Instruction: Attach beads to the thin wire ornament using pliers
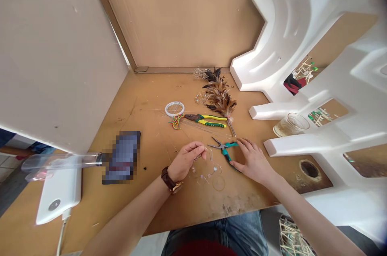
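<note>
My left hand (188, 160), with a watch on its wrist, pinches a thin, clear wire loop (211, 174) with small beads. The loop hangs just above or rests on the table; I cannot tell which. My right hand (253, 161) has its fingers spread around the handles of teal needle-nose pliers (224, 148). Those pliers lie on the table, jaws apart, with my fingertips at one handle and my thumb at the other. Beyond them lie yellow-and-green pliers (208, 120), colourful strings (176, 121), a white ring (174, 109) and a bundle of brown feathers (220, 92).
A thin yellowish band (219, 183) lies near the table's front. On the right, white moulded foam (284, 26) holds a glass cup (292, 124). A white power bank (59, 191) with a cable, a clear tube (69, 161) and a blurred dark object (122, 158) are left.
</note>
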`<state>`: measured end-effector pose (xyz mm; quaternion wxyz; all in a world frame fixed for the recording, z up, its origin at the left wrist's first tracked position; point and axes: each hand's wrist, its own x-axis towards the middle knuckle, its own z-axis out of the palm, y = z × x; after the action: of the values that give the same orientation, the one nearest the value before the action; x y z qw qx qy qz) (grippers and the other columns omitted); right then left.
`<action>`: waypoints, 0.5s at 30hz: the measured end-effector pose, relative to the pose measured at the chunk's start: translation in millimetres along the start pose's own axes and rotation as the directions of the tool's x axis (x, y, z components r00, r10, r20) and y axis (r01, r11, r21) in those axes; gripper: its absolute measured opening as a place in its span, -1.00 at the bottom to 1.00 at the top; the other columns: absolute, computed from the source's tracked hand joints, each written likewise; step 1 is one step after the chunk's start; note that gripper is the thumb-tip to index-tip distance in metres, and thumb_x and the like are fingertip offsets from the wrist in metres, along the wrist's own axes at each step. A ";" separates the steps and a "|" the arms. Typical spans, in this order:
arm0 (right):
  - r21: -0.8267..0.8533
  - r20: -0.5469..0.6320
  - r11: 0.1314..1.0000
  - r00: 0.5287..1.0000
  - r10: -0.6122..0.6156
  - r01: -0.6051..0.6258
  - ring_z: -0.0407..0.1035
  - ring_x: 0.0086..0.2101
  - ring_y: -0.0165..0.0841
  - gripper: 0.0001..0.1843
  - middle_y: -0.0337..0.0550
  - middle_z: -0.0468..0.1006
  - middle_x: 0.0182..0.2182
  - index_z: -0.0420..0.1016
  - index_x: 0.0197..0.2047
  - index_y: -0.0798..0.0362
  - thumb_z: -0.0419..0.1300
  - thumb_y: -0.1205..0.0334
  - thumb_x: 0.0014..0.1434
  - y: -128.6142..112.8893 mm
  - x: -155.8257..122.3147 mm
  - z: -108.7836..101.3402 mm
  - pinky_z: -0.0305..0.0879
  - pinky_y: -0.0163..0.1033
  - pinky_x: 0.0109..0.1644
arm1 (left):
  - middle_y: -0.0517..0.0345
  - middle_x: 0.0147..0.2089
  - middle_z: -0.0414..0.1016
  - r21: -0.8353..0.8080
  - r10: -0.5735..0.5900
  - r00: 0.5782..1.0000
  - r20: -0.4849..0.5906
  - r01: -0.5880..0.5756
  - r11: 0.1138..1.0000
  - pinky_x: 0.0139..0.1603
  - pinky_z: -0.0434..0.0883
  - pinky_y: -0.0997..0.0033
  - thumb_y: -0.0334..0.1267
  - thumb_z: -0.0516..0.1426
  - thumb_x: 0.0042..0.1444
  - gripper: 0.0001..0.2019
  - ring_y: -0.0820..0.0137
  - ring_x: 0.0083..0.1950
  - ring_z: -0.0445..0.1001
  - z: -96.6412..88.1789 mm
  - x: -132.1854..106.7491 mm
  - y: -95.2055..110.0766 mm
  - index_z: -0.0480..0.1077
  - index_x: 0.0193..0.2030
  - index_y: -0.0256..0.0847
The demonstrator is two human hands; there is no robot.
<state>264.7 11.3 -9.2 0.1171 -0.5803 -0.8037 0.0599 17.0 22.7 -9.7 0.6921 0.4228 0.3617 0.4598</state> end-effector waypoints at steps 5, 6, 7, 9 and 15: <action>-0.204 0.094 0.977 0.995 -0.046 0.065 0.16 0.01 -0.03 -0.30 0.12 0.31 0.04 0.15 0.15 0.14 0.14 0.01 -0.03 -16.9 5.6 1.6 0.11 -0.02 0.01 | 0.22 -0.52 0.38 -0.003 0.004 1.000 0.023 -0.004 1.000 -0.30 0.21 0.48 -0.16 0.17 0.02 -0.81 0.50 -0.42 0.30 -0.2 -1.2 1.1 0.40 -0.42 -0.27; -0.254 0.118 0.966 0.993 -0.021 0.051 0.21 -0.05 -0.03 -0.33 0.14 0.36 -0.04 0.19 0.12 0.16 0.16 0.06 -0.04 -22.0 8.7 1.4 0.14 -0.04 -0.06 | 0.22 -0.53 0.38 -0.006 0.003 1.000 0.025 -0.003 1.000 -0.30 0.21 0.48 -0.16 0.17 0.02 -0.81 0.50 -0.43 0.30 -0.2 -1.4 1.8 0.40 -0.43 -0.27; -0.300 0.143 0.953 0.990 0.001 0.042 0.25 -0.12 -0.04 -0.39 0.14 0.39 -0.12 0.23 0.07 0.18 0.17 0.12 -0.06 -25.9 11.8 1.2 0.16 -0.07 -0.13 | 0.22 -0.53 0.38 -0.009 0.002 1.000 0.026 -0.002 1.000 -0.31 0.21 0.48 -0.15 0.17 0.01 -0.80 0.49 -0.43 0.30 -0.2 -1.6 2.6 0.39 -0.43 -0.27; -0.353 0.202 0.934 0.979 0.015 0.058 0.28 -0.21 -0.08 -0.55 0.13 0.42 -0.23 0.31 -0.06 0.18 0.16 0.22 -0.05 -28.1 17.4 0.2 0.16 -0.13 -0.23 | 0.22 -0.54 0.37 -0.010 0.002 1.000 0.018 -0.002 1.000 -0.33 0.21 0.48 -0.14 0.18 0.00 -0.79 0.49 -0.44 0.29 -0.5 -2.0 4.1 0.39 -0.44 -0.27; -0.212 0.269 0.977 0.958 0.096 -0.038 0.35 -0.32 -0.19 -0.72 0.00 0.45 -0.31 0.34 -0.20 0.12 0.12 0.18 -0.01 -2.9 16.7 -22.9 0.14 -0.23 -0.32 | 0.22 -0.54 0.37 0.016 0.039 0.999 -0.005 -0.039 0.999 -0.33 0.22 0.48 -0.15 0.16 0.03 -0.81 0.48 -0.43 0.31 -4.7 -1.5 7.4 0.39 -0.43 -0.25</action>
<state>263.0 25.4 15.6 -0.0592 -0.6022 -0.7937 0.0619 9.9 24.1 -4.6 0.6788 0.4341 0.3589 0.4712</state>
